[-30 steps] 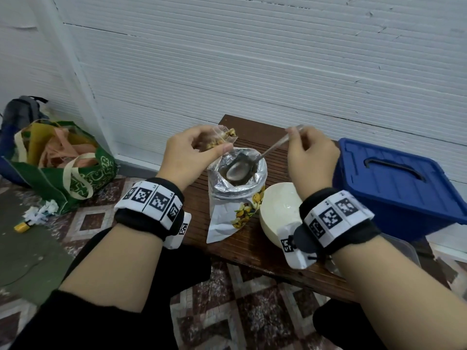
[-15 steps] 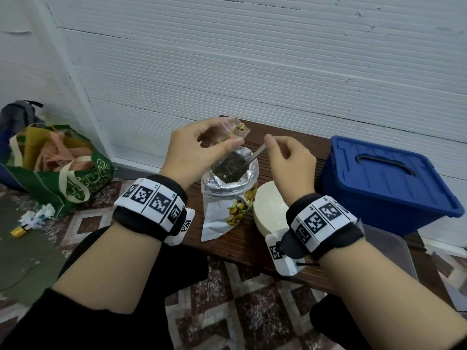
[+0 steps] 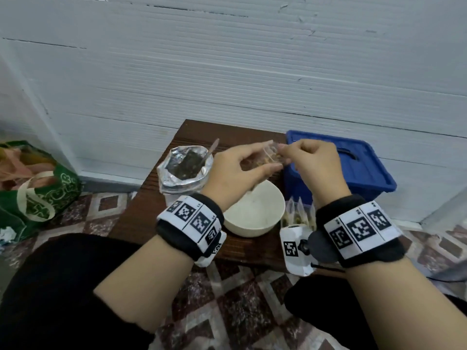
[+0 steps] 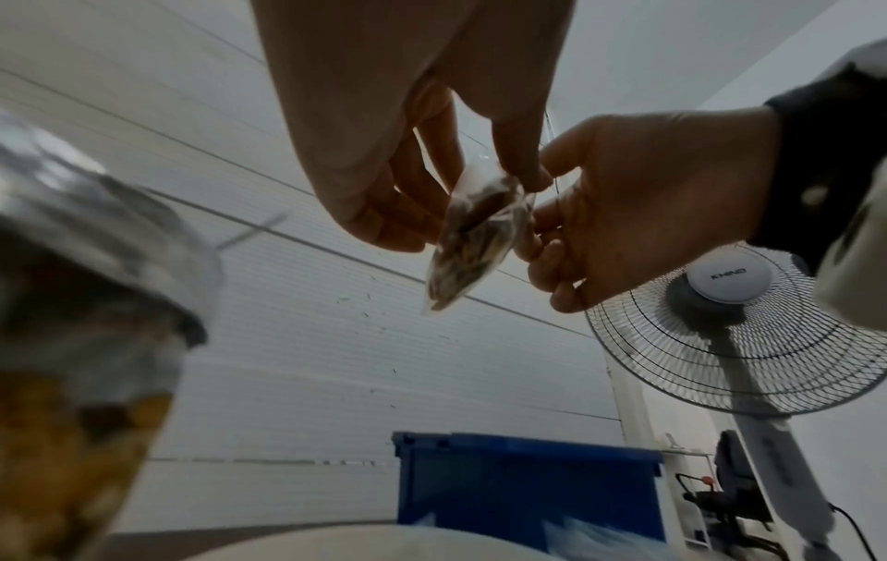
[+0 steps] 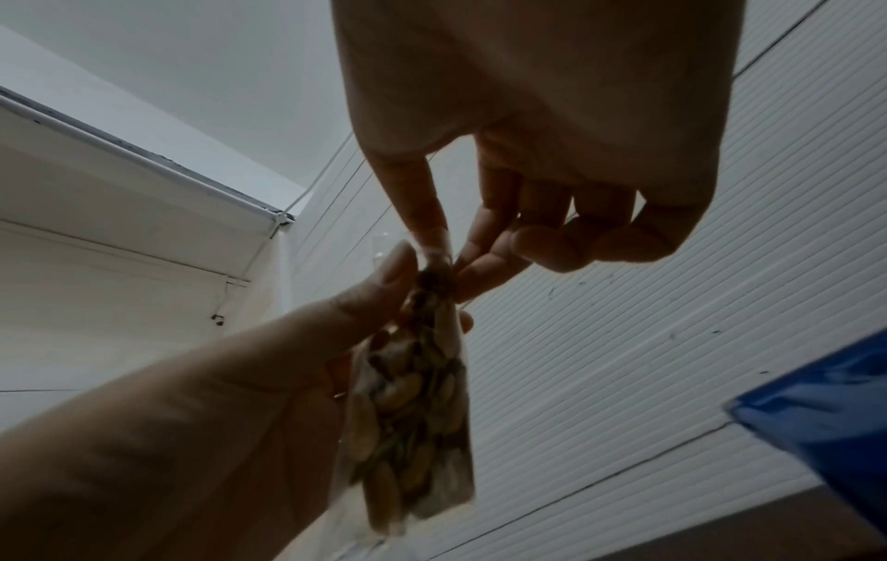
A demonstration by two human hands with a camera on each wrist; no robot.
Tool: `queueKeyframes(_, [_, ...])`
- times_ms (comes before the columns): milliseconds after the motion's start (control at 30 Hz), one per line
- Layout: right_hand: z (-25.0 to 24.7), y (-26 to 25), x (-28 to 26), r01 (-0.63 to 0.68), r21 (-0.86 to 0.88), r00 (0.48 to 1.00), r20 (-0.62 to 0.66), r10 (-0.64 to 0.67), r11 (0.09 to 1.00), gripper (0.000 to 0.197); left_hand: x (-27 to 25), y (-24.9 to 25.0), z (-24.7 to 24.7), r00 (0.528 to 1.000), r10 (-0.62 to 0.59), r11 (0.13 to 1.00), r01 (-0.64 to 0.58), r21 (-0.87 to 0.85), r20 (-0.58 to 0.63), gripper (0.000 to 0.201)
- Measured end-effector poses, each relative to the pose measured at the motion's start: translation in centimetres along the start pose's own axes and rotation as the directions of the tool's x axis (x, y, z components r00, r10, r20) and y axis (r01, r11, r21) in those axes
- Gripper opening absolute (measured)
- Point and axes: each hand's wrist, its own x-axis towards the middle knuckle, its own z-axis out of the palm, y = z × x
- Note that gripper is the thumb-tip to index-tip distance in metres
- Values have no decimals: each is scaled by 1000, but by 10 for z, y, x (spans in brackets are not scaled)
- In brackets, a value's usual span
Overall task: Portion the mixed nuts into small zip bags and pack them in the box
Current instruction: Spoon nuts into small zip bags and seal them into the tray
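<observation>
My left hand [image 3: 236,170] and right hand [image 3: 316,162] both pinch a small zip bag [image 5: 412,410] of mixed nuts (cashews visible) above the white bowl [image 3: 252,213].

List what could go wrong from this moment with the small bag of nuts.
1. The zip bag hangs in the air, pinched only at its top by the left hand and right hand; if unsealed, nuts may spill.
2. The spoon leans in the open foil pouch, which could tip.
</observation>
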Motion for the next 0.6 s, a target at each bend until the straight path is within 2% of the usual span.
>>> queueKeyframes(100, [-22,14,-6,-29,-82,1000,5,30,996,24,-7,-3,24,998,-16,1000,17,-21,59,48])
queueKeyframes(200, [-41,25,-12,-62,-93,998,11,63,994,23,-14,-10,43,982,-70,996,78,-38,178,55])
queueKeyframes(333, [-59,37,-21,-102,-105,994,16,104,989,23,-21,-19,65,951,-90,996,95,0,297,50])
queueKeyframes(400, [-64,41,-24,-130,-109,991,2,131,985,25,-23,-22,74,950,-86,996,88,4,300,41])
queueKeyframes(500, [-69,44,-27,-159,-127,987,-17,158,979,38,-22,-25,85,955,-95,995,95,14,279,36])
queueKeyframes(600, [-70,47,-30,-160,-253,987,-13,162,954,47,-21,-28,92,959,-115,993,109,36,258,31])
